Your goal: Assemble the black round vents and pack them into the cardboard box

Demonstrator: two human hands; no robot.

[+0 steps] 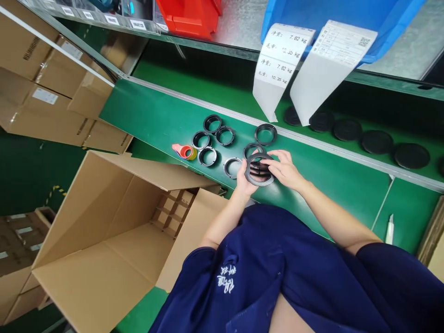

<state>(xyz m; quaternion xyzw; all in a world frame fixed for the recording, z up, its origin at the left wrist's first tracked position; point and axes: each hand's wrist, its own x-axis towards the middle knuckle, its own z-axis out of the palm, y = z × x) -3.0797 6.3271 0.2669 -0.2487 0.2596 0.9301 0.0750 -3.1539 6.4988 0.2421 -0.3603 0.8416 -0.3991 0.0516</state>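
Note:
Both my hands hold one black plastic ring (pixel 259 170) just above the green table (pixel 156 115). My left hand (pixel 244 181) grips it from below, fingers curled behind it. My right hand (pixel 285 169) closes on its right rim, fingers reaching across the top. Several more black rings (pixel 212 124) lie flat on the table beyond and to the left of my hands, the nearest ring (pixel 231 167) right beside my left hand.
An open cardboard box (pixel 114 231) with a divider grid stands at the left. A roll of tape (pixel 185 151) lies by the rings. Black discs (pixel 378 141) sit on the belt behind a metal rail. Paper labels (pixel 277 64) hang from a blue bin (pixel 333 18). A red bin (pixel 189 16) sits above.

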